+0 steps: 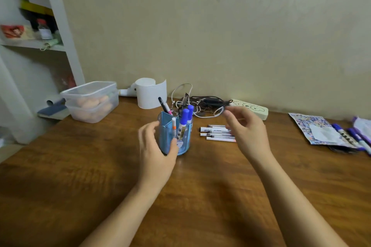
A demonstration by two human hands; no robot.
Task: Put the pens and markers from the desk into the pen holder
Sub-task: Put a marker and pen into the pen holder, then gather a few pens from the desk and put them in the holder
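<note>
Mid-task: holder (181, 142) part filled, pens (217, 133) at 3 o'clock waiting
Left hand (155, 146) cupped on holder; right hand (248, 131) loose, empty over pens; next, pinching one

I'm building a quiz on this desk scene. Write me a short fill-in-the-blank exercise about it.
1. The left hand steadies the ____ pen holder.
2. The white pens still on the desk lie just under the ____ hand.
3. The purple markers lie at the desk's far ____ side.
4. The clear lidded container stands to the ____ of the pen holder.

Missing words: blue; right; right; left
</note>
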